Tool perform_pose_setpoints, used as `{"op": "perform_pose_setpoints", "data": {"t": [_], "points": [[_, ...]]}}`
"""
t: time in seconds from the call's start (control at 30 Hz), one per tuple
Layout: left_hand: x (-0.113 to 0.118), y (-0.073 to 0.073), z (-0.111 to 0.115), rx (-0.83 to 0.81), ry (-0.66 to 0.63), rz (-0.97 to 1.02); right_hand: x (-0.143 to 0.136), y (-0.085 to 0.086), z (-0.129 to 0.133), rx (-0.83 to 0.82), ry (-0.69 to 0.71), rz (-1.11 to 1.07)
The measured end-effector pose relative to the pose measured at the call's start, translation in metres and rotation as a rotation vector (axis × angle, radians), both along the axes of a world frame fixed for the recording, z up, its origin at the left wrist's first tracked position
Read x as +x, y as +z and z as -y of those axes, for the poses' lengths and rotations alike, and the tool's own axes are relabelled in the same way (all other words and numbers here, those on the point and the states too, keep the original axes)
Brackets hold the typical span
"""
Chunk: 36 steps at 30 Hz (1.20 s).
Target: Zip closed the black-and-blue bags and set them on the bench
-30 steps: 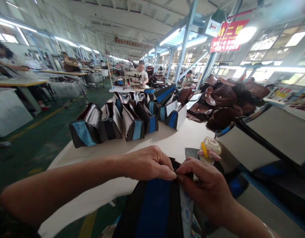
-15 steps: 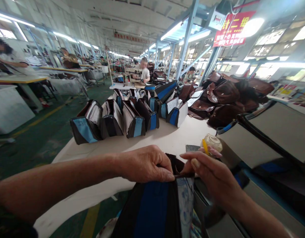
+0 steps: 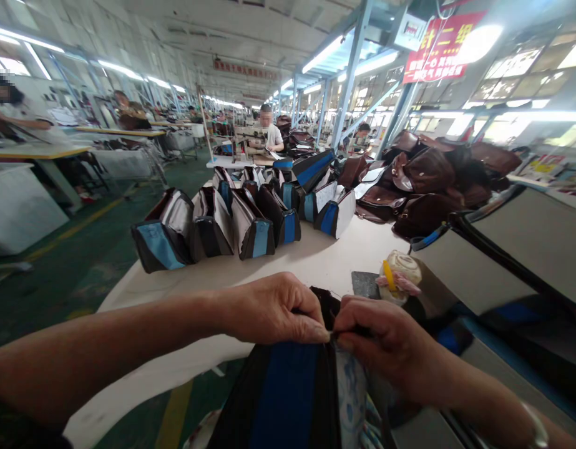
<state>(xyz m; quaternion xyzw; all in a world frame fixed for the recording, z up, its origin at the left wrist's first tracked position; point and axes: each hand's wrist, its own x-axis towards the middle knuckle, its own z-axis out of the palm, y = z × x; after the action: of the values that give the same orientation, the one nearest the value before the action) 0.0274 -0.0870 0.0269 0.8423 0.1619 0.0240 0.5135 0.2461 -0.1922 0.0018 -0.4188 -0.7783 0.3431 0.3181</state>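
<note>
White and curve-edged, a broad tabletop (image 3: 311, 262) spreads out beyond a black fabric bag shell with a wide royal-blue stripe (image 3: 285, 399), which lies before the person, close against the body. From the pinch at its top edge, the shell drops away towards the wearer, its long axis following the stripe down to the bottom of the view and leaning slightly left. Bare and bent at the wrist, the left hand (image 3: 281, 312) reaches in from the shell's left and lies across the top of the stripe, its grip narrow, thumb and fingers clamped on the edge. Coming from the shell's right, the right hand (image 3: 385, 337) is pinched just as tightly at the top right corner, nearer the side with the pale blue-patterned lining (image 3: 351, 386); exactly which layer it holds is hidden. Thumb to thumb, the two grips sit just beside each other, so the right is the nearer to that side seam and the left to the stripe. Past the shell's corner are a cream rounded bundle with a yellow band (image 3: 402, 268) and a flat grey pad (image 3: 365, 284); farther beyond it stand grey, blue-striped bag shells (image 3: 262, 240).
</note>
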Motion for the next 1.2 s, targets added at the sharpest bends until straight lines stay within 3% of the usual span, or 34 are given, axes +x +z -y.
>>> {"op": "perform_pose_setpoints", "data": {"t": [0.1, 0.17, 0.3, 0.53, 0.67, 0.87, 1.03, 1.13, 1.2], "points": [[0.0, 0.002, -0.005, -0.095, -0.009, -0.039, 0.001, 0.008, -0.007, -0.29, 0.04, -0.12], [0.0, 0.004, -0.011, -0.191, -0.001, -0.022, -0.001, 0.011, -0.011, -0.357, 0.058, -0.12], [-0.006, 0.007, -0.028, -0.257, -0.044, -0.033, -0.006, 0.008, -0.015, -0.369, 0.1, -0.1], [-0.013, 0.012, -0.036, -0.061, -0.208, -0.034, -0.008, 0.0, -0.016, -0.44, 0.026, -0.14], [-0.012, 0.007, -0.03, -0.063, -0.202, 0.044, -0.012, -0.002, -0.017, -0.474, 0.064, -0.091], [-0.019, -0.01, -0.022, -0.019, -0.105, 0.151, -0.014, -0.006, -0.011, -0.278, -0.024, -0.033], [-0.035, -0.021, -0.031, 0.012, 0.033, 0.206, 0.03, -0.031, -0.023, -0.176, -0.013, 0.047], [-0.055, -0.019, -0.06, 0.089, 0.08, 0.193, 0.055, -0.06, -0.032, -0.133, -0.034, 0.272], [-0.069, -0.012, -0.083, 0.178, 0.08, 0.097, 0.056, -0.075, -0.035, -0.089, -0.053, 0.418]]}}
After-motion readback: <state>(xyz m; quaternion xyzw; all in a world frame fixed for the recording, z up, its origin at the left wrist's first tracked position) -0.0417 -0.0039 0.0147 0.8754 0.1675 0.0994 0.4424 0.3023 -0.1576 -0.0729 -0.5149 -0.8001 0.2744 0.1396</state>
